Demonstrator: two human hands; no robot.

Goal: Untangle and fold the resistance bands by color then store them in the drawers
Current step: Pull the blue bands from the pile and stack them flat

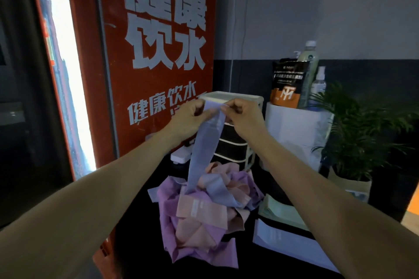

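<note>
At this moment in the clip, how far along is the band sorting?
Early. Nothing looks folded or stored: the drawer unit shows its drawers closed. In hand: left hand and right hand pinch the top of a blue band, lifted but trailing into the pile. Left: the pink and purple pile is still tangled.

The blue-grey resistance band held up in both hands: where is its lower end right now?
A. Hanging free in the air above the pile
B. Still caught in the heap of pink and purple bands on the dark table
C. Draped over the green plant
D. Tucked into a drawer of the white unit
B: the blue-grey resistance band, pinched by the left hand and right hand, runs down into the heap of pink and purple bands.
</note>
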